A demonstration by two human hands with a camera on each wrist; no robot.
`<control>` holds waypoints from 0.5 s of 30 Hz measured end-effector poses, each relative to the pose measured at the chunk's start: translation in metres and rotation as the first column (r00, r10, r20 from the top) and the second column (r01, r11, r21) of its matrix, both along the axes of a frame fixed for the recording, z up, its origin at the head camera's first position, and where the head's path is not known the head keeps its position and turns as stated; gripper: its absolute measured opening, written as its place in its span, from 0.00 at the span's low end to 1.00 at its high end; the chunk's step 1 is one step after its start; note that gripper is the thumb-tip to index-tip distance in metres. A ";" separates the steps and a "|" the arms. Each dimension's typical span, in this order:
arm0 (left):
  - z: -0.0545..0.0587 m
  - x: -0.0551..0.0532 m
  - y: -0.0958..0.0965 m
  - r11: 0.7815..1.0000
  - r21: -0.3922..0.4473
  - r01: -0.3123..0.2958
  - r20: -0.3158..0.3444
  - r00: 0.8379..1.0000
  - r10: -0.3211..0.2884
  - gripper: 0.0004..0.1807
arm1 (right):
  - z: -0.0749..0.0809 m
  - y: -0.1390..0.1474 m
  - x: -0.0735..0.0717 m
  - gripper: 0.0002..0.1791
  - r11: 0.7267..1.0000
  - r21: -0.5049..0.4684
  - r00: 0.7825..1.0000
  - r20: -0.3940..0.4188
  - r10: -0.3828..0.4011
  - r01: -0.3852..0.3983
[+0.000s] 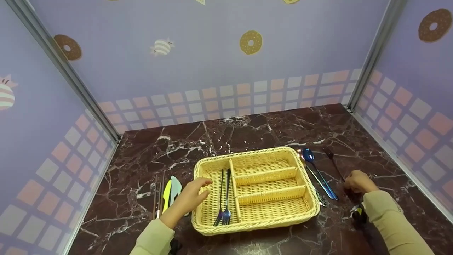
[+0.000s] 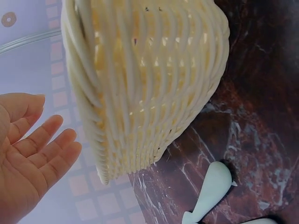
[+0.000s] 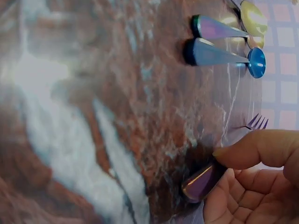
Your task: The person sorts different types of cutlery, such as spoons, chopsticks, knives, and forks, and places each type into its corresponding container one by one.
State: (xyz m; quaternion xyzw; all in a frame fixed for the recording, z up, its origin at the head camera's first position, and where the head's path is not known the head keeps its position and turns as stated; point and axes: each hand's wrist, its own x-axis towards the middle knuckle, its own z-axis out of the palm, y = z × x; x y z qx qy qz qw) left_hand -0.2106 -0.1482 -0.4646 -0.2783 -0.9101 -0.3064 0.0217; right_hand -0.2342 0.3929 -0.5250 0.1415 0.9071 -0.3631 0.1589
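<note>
My right hand (image 1: 359, 182) is at the right side of the table, its thumb and fingers pinching the handle of a dark purple fork (image 1: 338, 169). In the right wrist view the handle's end (image 3: 201, 186) sticks out below the thumb, and the tines point away toward the wall. My left hand (image 1: 193, 194) hovers at the left rim of a pale wicker basket (image 1: 262, 226), fingers relaxed and holding nothing. Two dark metallic forks (image 1: 226, 212) lie side by side in the basket's long left compartment. Its three right compartments hold nothing.
Right of the basket lie a blue spoon (image 1: 309, 156) and other shiny spoons. Left of it are a yellow knife (image 1: 166, 194), a pale green knife (image 1: 175, 187) and brown chopsticks (image 1: 155, 198). Patterned panels (image 1: 212, 71) enclose the dark marble table (image 1: 141, 156) at the back and sides.
</note>
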 end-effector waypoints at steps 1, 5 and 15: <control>0.000 0.000 0.000 1.000 0.001 0.003 0.004 1.000 -0.003 0.15 | 0.000 0.001 0.000 0.09 1.000 -0.006 1.000 0.004 0.000 0.000; 0.001 -0.002 0.002 1.000 0.013 0.010 0.022 1.000 -0.010 0.15 | -0.001 0.006 0.000 0.08 0.998 -0.062 1.000 0.020 0.002 -0.001; 0.010 -0.004 0.008 1.000 -0.003 0.003 0.032 0.999 -0.003 0.15 | 0.016 0.003 0.001 0.05 0.958 -0.277 0.997 -0.036 0.068 -0.075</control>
